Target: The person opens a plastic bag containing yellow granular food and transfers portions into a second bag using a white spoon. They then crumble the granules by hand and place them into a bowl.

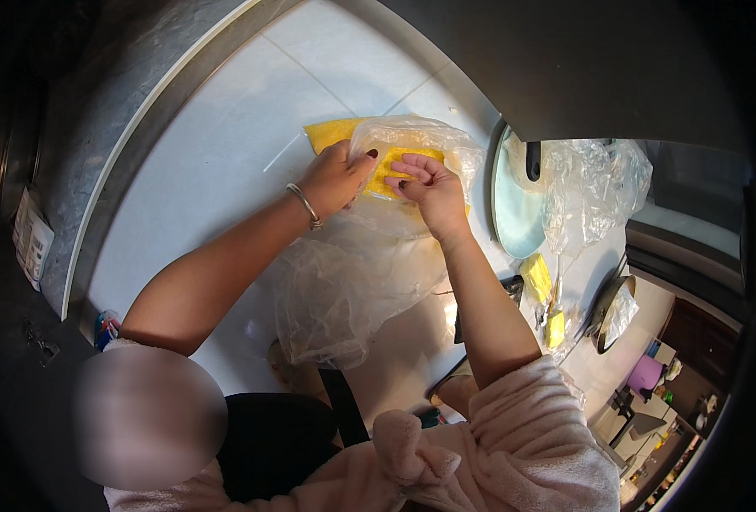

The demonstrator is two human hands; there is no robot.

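My left hand point(338, 176) grips the edge of a clear plastic bag point(410, 131), thumb on top. Inside the bag's mouth lies a yellow sheet-like piece point(423, 155); its material is unclear. My right hand point(432, 189) is over that yellow piece with its fingers curled; whether it pinches anything cannot be told. Behind the bag, a larger yellow sheet point(332, 133) shows at the upper left. More crumpled clear plastic point(333, 288) hangs below my hands.
To the right are a pale oval tray point(512, 211) with clear plastic bags point(592, 185) on it, a yellow wrapped bundle point(535, 276), a smaller yellow one point(554, 329) and a dark round pan point(602, 320) holding clear plastic. A dark panel point(557, 64) hangs at the upper right.
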